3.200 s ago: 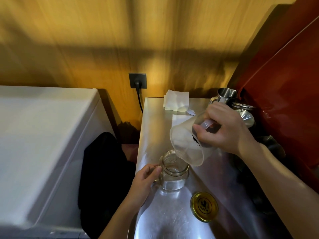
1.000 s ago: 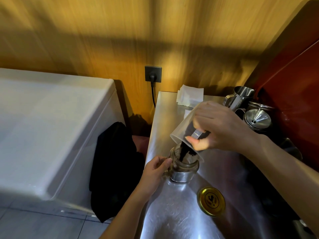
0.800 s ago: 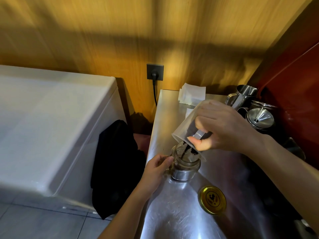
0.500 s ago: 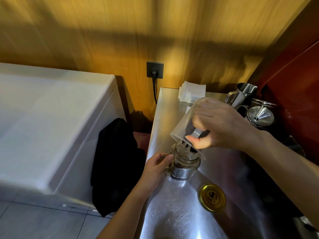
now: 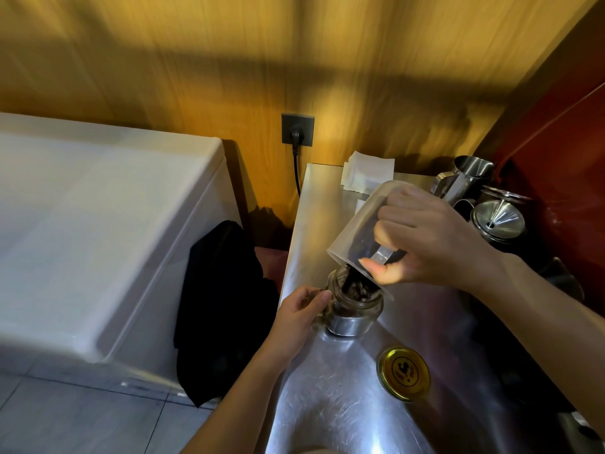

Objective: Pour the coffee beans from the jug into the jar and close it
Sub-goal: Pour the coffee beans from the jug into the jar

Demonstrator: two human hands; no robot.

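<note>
Right hand (image 5: 429, 244) wrapped around the handle of a clear plastic jug (image 5: 357, 231), fingers curled through it and thumb pressed at the rim, jug tipped steeply mouth-down. Dark coffee beans (image 5: 355, 285) sliding along the jug's lower wall and dropping into a small glass jar (image 5: 353, 306) directly beneath, spout edge just over the jar's mouth. Jar upright on a stainless steel counter (image 5: 343, 404), partly filled, gripped at its left side by the left hand (image 5: 299, 314), thumb and fingers closed on the glass. Gold metal lid (image 5: 404, 372) lying flat on the counter, right of the jar and nearer the camera, apart from both hands. White paper napkins (image 5: 366, 170) at the counter's far end, beside a steel pitcher (image 5: 466, 180) and a metal funnel (image 5: 497, 219). Black cloth (image 5: 222, 309) hanging left of the counter, against a white chest appliance (image 5: 98, 231).
</note>
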